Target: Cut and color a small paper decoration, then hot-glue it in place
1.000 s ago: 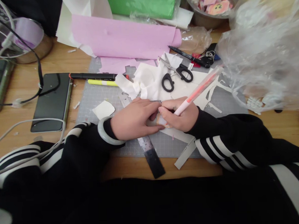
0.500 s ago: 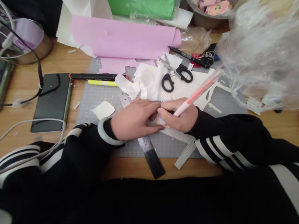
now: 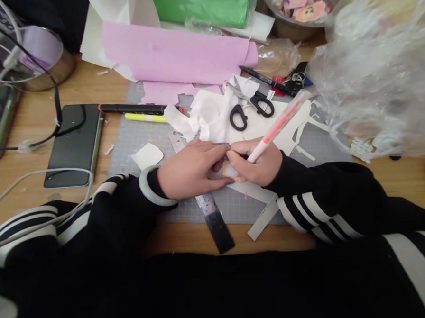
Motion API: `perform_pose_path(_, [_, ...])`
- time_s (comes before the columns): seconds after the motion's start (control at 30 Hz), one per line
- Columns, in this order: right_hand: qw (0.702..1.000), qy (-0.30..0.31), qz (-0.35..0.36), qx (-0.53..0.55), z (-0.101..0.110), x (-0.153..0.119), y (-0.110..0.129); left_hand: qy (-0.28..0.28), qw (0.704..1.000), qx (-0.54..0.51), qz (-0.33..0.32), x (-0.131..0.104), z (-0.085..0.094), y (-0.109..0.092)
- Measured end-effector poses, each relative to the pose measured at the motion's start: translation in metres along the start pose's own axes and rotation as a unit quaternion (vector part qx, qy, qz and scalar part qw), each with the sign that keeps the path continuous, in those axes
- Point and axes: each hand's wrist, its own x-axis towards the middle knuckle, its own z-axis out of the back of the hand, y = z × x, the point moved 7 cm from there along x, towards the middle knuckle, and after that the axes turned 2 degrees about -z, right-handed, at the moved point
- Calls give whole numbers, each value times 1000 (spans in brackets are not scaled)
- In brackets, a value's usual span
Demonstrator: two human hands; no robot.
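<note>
My right hand [image 3: 258,162] grips a marker [image 3: 261,148] with a pale pink barrel and an orange-red core, its back end leaning up to the right. Its tip is hidden by my fingers. Under them is a small white paper piece [image 3: 230,171] with orange along its edge. My left hand [image 3: 195,167], closed with thumb and fingers on that piece's left side, holds it over the grey cutting mat [image 3: 126,140]. A steel ruler [image 3: 208,204] passes beneath my left hand. Above my hands, scissors [image 3: 245,110] with black handles lie on white paper scraps [image 3: 208,112].
A black pen [image 3: 135,108] and a yellow highlighter [image 3: 144,117] lie left of the scraps. Pink sheets [image 3: 178,49] stretch across the back. A phone [image 3: 72,145] and cables are at left; a crumpled plastic bag [image 3: 375,74] and a metal bowl [image 3: 284,24] stand at right.
My right hand has shifted slightly and the marker stands a little steeper, its back end lower left than before. More of the orange-edged paper shows. The left hand stays in place.
</note>
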Motion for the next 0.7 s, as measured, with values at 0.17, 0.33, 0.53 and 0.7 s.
perform_pose_path(0.17, [999, 20, 20, 28, -3, 1, 3, 1, 1000, -4, -2, 0, 0, 0])
perform_pose_path(0.33, [1000, 5, 22, 4, -2, 1, 1, -2, 1000, -2, -6, 0, 0, 0])
perform_pose_path(0.53, [1000, 7, 9, 9, -1, 1, 1, -6, 1000, 2, -9, 0, 1, -1])
perform_pose_path(0.7, [1000, 25, 5, 1, -2, 1, 3, -4, 1000, 0, -8, 0, 0, 0])
